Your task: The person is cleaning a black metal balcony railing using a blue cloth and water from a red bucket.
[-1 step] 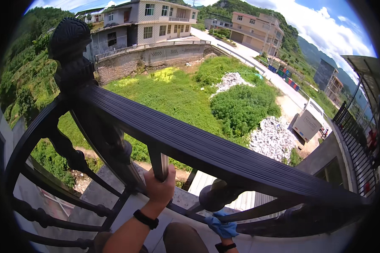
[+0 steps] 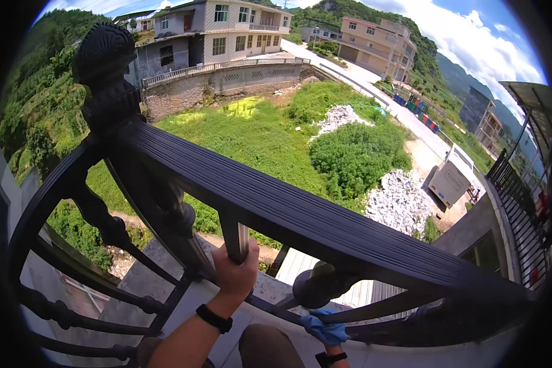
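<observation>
A black metal balcony railing (image 2: 300, 214) runs across the view from an ornate corner post (image 2: 104, 61) at the upper left. My left hand (image 2: 236, 270), with a dark band on its wrist, is closed around a square upright bar just under the top rail. My right hand (image 2: 326, 334) is low down and mostly hidden under a crumpled blue cloth (image 2: 322, 328). It presses that cloth on the lower rail, just below a round knob (image 2: 316, 285) of a turned baluster. My knee shows between the two forearms.
A pale concrete ledge (image 2: 380, 356) carries the railing's foot. Far below lie a green plot (image 2: 257, 135), white rubble heaps (image 2: 398, 199), a box truck (image 2: 451, 178) and houses (image 2: 221, 30). Another dark railing (image 2: 521, 214) runs along the right.
</observation>
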The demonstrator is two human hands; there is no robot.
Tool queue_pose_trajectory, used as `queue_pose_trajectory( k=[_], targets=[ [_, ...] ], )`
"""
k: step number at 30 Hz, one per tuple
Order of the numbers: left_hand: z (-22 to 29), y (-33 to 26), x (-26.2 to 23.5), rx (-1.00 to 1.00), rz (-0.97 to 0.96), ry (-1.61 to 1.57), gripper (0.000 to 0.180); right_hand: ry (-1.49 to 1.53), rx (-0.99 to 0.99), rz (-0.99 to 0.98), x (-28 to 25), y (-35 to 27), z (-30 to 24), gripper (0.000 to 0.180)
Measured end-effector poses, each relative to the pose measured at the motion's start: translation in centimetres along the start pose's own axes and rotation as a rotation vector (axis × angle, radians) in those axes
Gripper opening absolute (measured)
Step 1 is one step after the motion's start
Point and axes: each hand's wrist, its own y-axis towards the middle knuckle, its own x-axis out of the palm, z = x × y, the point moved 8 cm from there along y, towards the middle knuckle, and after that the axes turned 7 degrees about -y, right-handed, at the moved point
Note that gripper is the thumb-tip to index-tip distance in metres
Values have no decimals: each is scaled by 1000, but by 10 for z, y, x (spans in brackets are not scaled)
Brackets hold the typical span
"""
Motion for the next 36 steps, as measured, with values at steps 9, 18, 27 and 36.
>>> queue_pose_trajectory(
  k=[9,18,27,36],
  targets=[
    [-14,5,7,-179,-28,-197,25,692,-91,-436,22,3,-9,29],
    [1,31,-1,-101,-113,-217,23,762,52,265,13,-15,4,30],
    [-4,28,3,-126,-250,-213,27,-192,-157,477,-17,-55,-15,33],
    [-3,25,3,-137,-301,-287,21,663,-30,116,0,2,14,20]
  ],
)
